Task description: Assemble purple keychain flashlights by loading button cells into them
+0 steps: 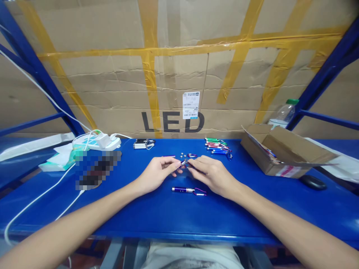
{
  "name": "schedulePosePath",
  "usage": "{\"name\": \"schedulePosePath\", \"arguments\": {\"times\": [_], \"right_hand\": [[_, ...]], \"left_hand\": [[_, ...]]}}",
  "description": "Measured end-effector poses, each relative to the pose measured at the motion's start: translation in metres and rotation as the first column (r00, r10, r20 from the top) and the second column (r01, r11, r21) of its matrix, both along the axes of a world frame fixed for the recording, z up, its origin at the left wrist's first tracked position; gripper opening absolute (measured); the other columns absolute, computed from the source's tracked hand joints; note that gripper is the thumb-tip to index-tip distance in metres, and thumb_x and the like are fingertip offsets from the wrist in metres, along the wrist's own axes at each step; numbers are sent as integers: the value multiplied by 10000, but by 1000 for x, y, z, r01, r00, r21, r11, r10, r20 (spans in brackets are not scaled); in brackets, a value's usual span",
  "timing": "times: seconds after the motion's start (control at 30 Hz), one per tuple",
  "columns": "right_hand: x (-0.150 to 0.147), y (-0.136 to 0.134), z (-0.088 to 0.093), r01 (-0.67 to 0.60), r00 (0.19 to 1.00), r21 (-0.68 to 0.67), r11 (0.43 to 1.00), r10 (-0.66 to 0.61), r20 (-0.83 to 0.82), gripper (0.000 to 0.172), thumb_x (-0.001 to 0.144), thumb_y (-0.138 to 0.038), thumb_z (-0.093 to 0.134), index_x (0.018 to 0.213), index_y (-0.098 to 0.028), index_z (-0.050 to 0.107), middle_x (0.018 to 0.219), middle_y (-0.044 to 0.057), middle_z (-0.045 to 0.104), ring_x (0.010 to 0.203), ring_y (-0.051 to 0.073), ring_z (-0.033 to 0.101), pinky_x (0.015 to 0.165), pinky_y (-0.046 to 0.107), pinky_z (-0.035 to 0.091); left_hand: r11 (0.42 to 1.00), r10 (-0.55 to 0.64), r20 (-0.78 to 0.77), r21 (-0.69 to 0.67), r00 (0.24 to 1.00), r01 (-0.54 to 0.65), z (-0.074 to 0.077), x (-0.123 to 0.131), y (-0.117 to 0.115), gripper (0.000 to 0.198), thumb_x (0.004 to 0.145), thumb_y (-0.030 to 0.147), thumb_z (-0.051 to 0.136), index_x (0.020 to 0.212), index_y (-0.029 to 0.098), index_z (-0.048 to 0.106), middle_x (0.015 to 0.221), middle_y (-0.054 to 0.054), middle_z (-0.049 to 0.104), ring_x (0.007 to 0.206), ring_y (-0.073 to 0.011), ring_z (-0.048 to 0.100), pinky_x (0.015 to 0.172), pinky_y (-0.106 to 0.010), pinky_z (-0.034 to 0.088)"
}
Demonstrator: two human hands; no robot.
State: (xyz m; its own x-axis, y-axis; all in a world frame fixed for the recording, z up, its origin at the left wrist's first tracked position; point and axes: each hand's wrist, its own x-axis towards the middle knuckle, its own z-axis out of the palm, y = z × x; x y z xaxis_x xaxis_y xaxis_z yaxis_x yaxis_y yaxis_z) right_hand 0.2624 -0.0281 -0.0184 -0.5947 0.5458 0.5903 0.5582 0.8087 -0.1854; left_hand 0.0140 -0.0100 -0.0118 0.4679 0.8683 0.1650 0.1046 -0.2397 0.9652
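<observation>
Over the middle of the blue table, my left hand point(162, 170) is closed in a pinch on a small silver-and-purple flashlight part point(183, 163). My right hand point(211, 173) meets it from the other side, its fingertips closed at the part's right end; what exactly they grip is too small to tell. Below both hands lies a purple mini flashlight point(182, 189) with a purple carabiner point(199, 192) at its right end. Several button cells point(183, 154) rest just beyond the fingertips. A purple tube point(169, 156) lies behind my left hand, and another carabiner point(192, 155) sits near the right one.
Green, red and blue mini flashlights point(215, 145) lie at the back right, black and silver ones point(143, 144) at the back left. An open cardboard box point(283, 160) and a black mouse-like object point(313, 182) stand right. A power strip point(97, 142), cables and a blurred-out item point(98, 172) are left.
</observation>
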Motion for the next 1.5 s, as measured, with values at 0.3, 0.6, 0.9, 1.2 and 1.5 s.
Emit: {"name": "schedulePosePath", "arguments": {"times": [0.3, 0.6, 0.9, 1.2, 1.5], "right_hand": [[1, 4, 4, -49, 974, -136, 989, 17, -228, 269, 1098, -273, 567, 1208, -196, 799, 981, 69, 816, 827, 212, 746, 757, 332, 577], [1, 1, 4, -106, 965, -158, 982, 63, -255, 257, 1080, -256, 610, 1243, -228, 808, 1116, 64, 839, 958, 237, 779, 851, 356, 601], [1, 1, 5, -129, 961, -194, 973, 74, -265, 271, 1081, -266, 610, 1268, -259, 806, 1163, 44, 839, 1005, 244, 783, 989, 414, 604], [0, 0, 6, -125, 966, -158, 980, 84, -243, 264, 1090, -249, 595, 1258, -238, 798, 1128, 57, 836, 982, 235, 768, 868, 362, 602], [-1, -2, 5, -163, 966, -66, 984, 145, -214, 291, 1104, -244, 572, 1327, -225, 759, 1150, 82, 828, 1012, 233, 764, 925, 380, 598]], "left_hand": [[996, -72, -108, 38, 992, 76, -4, -5, 2, 420, 972, 545, 709, 1009, 131, 770, 866, -69, 776, 711, -157, 665, 721, -293, 545], [994, -105, -102, 28, 989, 108, -4, -5, 2, 443, 959, 561, 721, 1014, 125, 775, 878, -74, 771, 729, -156, 654, 737, -297, 538], [991, -126, -92, 38, 988, 130, -3, -7, 4, 445, 957, 562, 729, 1022, 128, 806, 863, -68, 773, 728, -151, 643, 728, -285, 534], [990, -126, -90, 52, 988, 131, -4, -7, 5, 464, 956, 575, 730, 1030, 125, 815, 863, -76, 782, 732, -154, 644, 722, -281, 529], [994, -109, -54, -21, 993, 109, 2, -4, 2, 523, 913, 643, 746, 955, 123, 772, 827, -61, 759, 669, -135, 614, 667, -267, 500]]}}
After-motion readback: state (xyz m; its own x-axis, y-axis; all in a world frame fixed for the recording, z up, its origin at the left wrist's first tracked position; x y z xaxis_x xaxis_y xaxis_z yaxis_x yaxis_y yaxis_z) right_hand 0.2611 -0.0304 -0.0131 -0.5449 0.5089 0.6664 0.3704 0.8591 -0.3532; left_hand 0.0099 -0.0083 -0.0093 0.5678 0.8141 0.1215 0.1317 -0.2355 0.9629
